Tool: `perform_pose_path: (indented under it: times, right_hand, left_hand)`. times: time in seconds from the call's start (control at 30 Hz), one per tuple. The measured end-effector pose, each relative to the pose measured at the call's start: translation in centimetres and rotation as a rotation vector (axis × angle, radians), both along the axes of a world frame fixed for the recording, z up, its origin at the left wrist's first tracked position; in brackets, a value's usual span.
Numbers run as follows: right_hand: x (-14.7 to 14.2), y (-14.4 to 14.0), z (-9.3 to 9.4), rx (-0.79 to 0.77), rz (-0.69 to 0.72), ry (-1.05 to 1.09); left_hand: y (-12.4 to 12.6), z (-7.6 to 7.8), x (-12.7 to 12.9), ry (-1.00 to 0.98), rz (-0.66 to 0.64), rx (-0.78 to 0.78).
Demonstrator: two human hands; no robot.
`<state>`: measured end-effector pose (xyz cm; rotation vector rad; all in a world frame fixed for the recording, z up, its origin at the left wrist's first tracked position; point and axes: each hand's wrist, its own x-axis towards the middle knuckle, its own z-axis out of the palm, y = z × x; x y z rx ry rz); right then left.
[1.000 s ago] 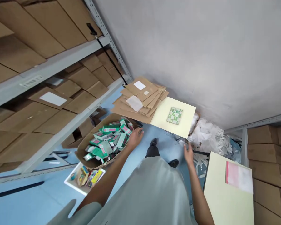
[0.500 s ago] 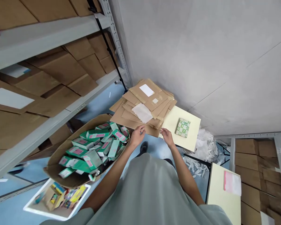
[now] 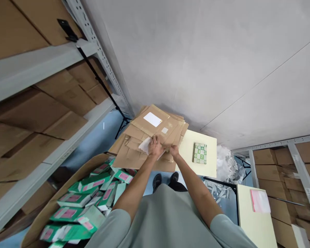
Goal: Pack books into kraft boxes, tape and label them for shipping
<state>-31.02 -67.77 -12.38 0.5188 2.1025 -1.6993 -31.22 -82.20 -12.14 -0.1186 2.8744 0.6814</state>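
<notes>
In the head view, a stack of flattened cardboard boxes point(image 3: 170, 124) lies partly over a cream tabletop. A white label point(image 3: 152, 119) shows on the top piece, and a torn white paper point(image 3: 144, 145) rests lower on the stack. My left hand point(image 3: 155, 147) is open, its fingers laid on the stack and over part of that paper. At the stack's right front edge, my right hand point(image 3: 174, 151) is closed on the edge of a cardboard piece. Its fingertips are partly hidden.
Left of me stands a big carton point(image 3: 93, 160) full of green-and-white boxes point(image 3: 76, 198). A green patterned box point(image 3: 200, 153) sits on the cream tabletop point(image 3: 211, 137). Shelves point(image 3: 41, 51) of brown cartons rise at left. A black stand point(image 3: 100, 81) leans beside them.
Both hands have moved forward from the stack's front onto it. My left hand now lies on the cardboard and the right has taken hold of an edge. The view has shifted.
</notes>
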Motion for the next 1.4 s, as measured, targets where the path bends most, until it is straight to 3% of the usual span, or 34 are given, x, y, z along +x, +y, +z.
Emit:
perform_pose_path:
  times: [0.1,0.27,0.43,0.53,0.63,0.73,0.83,0.93,1.03,1.13,1.2,1.3,1.4]
  right_hand:
    - [-0.7,-0.9,-0.4,-0.012,-0.062,-0.047]
    - [-1.6,-1.6,-0.1,-0.057,-0.129,-0.095]
    - [-0.9,-2.6,2.4,-0.204,-0.089,-0.022]
    - [0.3,-1.9,4.8,-0.264,-0.069,0.059]
    - [2.2,1.1,7.7,-0.262,-0.093,0.174]
    - [5.1,6.4,10.6,-0.146,-0.105,0.379]
    - [9.2,12.3,13.3,-0.039,-0.187,0.495]
    - [14.2,17.1,15.6,0.001,-0.341,0.515]
    - [19.5,20.3,17.5,0.066,-0.527,0.499]
    - [24.7,22.4,18.7,0.107,-0.715,0.478]
    - [28.0,23.7,19.1,0.125,-0.817,0.479]
    - [32.8,26.2,19.3,0.134,-0.944,0.516]
    - [38.0,29.2,18.9,0.115,-1.054,0.564]
  left_hand:
    - [-0.2,0.0,-0.5,-0.004,-0.028,-0.098]
    - [-0.2,1.8,-2.4,-0.024,-0.062,-0.178]
    - [-2.6,4.7,-3.9,-0.030,-0.025,-0.220]
    - [-4.6,6.9,-2.9,-0.015,0.029,-0.260]
    - [-5.5,8.3,0.1,0.008,0.108,-0.304]
    - [-4.7,8.3,3.9,0.022,0.165,-0.321]
    - [-2.9,7.0,7.0,0.030,0.080,-0.299]
    - [-1.0,5.6,8.6,0.015,-0.065,-0.222]
    - [1.5,5.2,8.6,-0.020,-0.184,-0.041]
    - [6.1,6.1,8.2,-0.051,-0.254,0.276]
    - [10.8,7.3,8.9,-0.146,-0.298,0.536]
    - [19.3,9.6,11.8,-0.454,-0.338,0.938]
    - [28.2,11.1,16.1,-0.766,-0.257,1.231]
